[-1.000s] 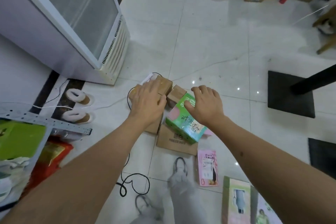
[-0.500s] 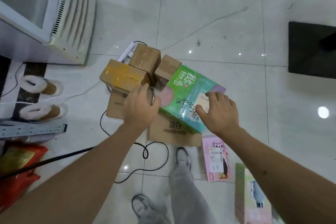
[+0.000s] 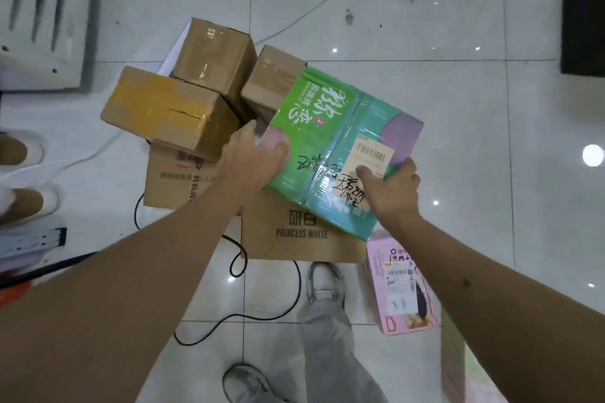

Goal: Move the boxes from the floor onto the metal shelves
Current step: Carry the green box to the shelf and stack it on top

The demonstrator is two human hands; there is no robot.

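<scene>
A: Both hands are now gripping the green box [image 3: 330, 147]. The left hand [image 3: 250, 157] is wrapping its near left corner, thumb on top, and the right hand [image 3: 391, 188] is clamping the near right edge with its thumb pressing the label. Half a second ago the left was resting lower, by the tan cartons, and the right was lying flat on top.

A: Where is the box sitting?

B: It is tilting on the PRINCESS WHITE carton [image 3: 302, 239], which is lying on the floor [image 3: 425, 42].

A: Count for me, near to far.

B: One pink box [image 3: 402, 285] by the shoe [image 3: 324, 281], two flat cartons underneath, one green box, then three smaller brown boxes: the yellow-taped box [image 3: 167, 111], one behind it, one beside the green.
</scene>
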